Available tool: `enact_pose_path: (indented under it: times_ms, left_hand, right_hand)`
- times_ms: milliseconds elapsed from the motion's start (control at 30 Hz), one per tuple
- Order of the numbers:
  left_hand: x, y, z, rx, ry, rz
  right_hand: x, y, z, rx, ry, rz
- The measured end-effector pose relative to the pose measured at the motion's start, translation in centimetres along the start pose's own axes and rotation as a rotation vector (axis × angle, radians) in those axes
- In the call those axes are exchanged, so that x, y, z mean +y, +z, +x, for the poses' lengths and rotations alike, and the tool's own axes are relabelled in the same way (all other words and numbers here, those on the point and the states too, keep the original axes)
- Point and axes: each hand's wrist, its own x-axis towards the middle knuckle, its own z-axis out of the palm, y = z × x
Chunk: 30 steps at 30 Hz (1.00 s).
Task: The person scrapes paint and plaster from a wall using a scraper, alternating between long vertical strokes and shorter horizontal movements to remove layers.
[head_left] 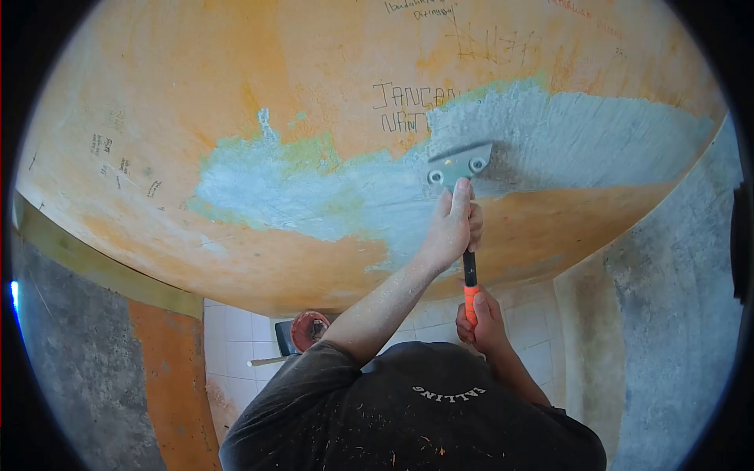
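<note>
Head view: the long-handled scraper (470, 269) extends up to the orange-painted wall (181, 78), its blade (460, 160) over the blue-grey patch (259, 188); blade contact is not discernible. The left hand (455, 226) has its fingers closed around the shaft below the blade; the right hand (482, 320) has its fingers wrapped around the orange grip (470, 304)

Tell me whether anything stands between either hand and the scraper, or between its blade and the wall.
Nothing visible does. The left hand and right hand both grip the scraper directly, and no object shows between its blade and the blue-grey patch on the wall.
</note>
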Motion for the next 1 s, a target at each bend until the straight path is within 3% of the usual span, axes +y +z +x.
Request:
enact_pose_path:
  times_ms: [133,200,700,800,933,1000]
  left_hand:
    - [1.6,0.3,0.2,-0.005,-0.041,0.014]
    - [2.5,0.6,0.4,0.002,0.047,0.072]
    - [2.5,0.7,-0.1,0.028,-0.029,0.027]
    - [5.0,1.4,0.6,-0.031,0.099,0.063]
    - [3.8,0.8,0.9,-0.07,0.11,0.047]
    - [2.8,1.0,0.2,0.0,0.016,0.009]
  right_hand:
    - [-0.8,0.7,0.6,-0.023,-0.009,0.005]
    - [-1.0,0.8,1.4,-0.049,-0.084,0.035]
    - [-1.5,1.2,0.3,-0.059,0.005,0.105]
    - [-3.3,2.3,1.2,-0.092,-0.076,0.128]
    - [-3.2,2.0,0.8,-0.083,-0.076,0.139]
    - [-2.4,1.4,0.0,-0.044,-0.014,0.071]
